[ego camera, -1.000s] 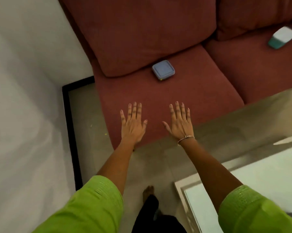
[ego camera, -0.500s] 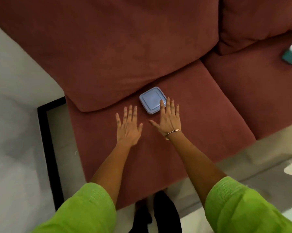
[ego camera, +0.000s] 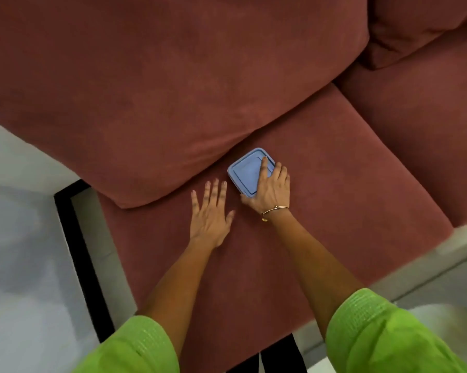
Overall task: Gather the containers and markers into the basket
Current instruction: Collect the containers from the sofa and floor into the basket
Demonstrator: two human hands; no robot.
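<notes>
1. Our right hand [ego camera: 270, 188] now grips the blue container [ego camera: 247, 173]. The forefinger lies across the lid, the other fingers curl over its right edge, and the thumb tucks against the near corner. Half a second ago only the fingertips reached that edge, and a second ago the hand hung spread in the air, well short of it.
2. Our left hand [ego camera: 209, 214] is spread flat with its fingers straight and holds nothing. It lies just beside the container on the left, and we cannot tell whether the palm touches the fabric or hovers over it. It has come forward together with the right hand.
3. The container sits lid up on the sofa seat [ego camera: 334, 197], close to the lower edge of the back cushion [ego camera: 173, 90]. It does not look lifted yet.
4. We judge the reach finished and the grasp made, so the next step is to lift the container and carry it away.
5. A teal container that lay on the right-hand seat [ego camera: 428, 130] a moment ago has dropped out of view as we leaned in.
6. Neither basket nor markers show here, so most of the gathering appears to be still ahead.
</notes>
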